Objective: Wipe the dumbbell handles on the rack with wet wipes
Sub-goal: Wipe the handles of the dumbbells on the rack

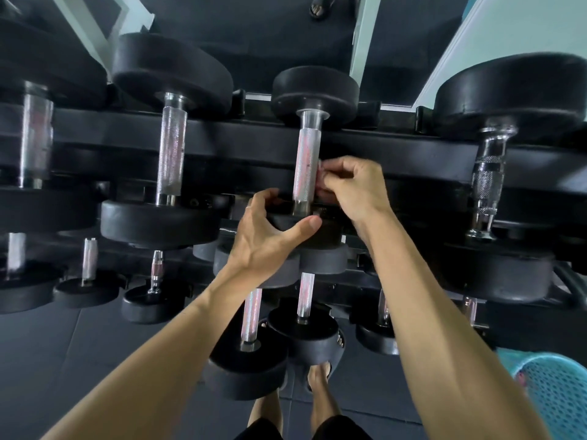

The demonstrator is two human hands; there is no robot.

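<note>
On the top tier of the black rack (397, 154), near its middle, lies the dumbbell (313, 100) being worked on, its knurled steel handle (305, 166) running away from the camera between two round black heads. Against the right side of that handle sits a small bunched wet wipe (321, 177), pinkish-white and mostly hidden. The right hand (352, 185) pinches the wipe between thumb and curled fingers and holds it touching the handle about midway along. The left hand (270, 236) grips the near head of the same dumbbell: its fingers curl over the top edge of the head just beside the handle's base, and the thumb presses across the head's front face.

Just to the left on the same tier rests a larger dumbbell (171, 147) with a longer knurled handle, and farther left another, partly cut off by the frame edge. To the right lies a dumbbell with a chrome contoured handle (487, 182). Lower tiers carry smaller dumbbells, several directly below the hands. Beneath them, dark floor mats (63, 360) cover the ground, and the person's feet in dark sandals (320, 373) stand close to the rack. At the lower right corner sits a turquoise perforated plastic basket (552, 392).
</note>
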